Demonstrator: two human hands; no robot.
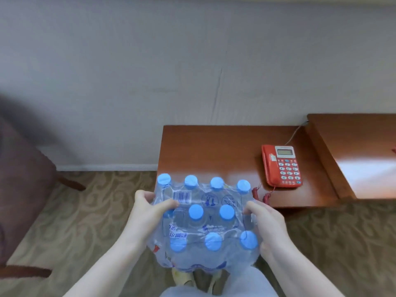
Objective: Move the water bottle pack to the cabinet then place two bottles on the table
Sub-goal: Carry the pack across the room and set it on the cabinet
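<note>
- Head view: the water bottle pack point(205, 224) is carried low at six o'clock, above carpet, its far edge over the cabinet point(214, 151).
- Left hand point(147, 211) and right hand point(267, 224) clamp its sides, fingers pinching the wrap.
- Red phone point(281, 166) at two o'clock; possibly the table point(351, 138) beyond.

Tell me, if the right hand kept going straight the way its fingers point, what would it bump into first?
The right hand points forward and left, pressed into the water bottle pack, so the pack itself blocks it at once. Beyond that lies the cabinet, though depth is hard to judge.
</note>
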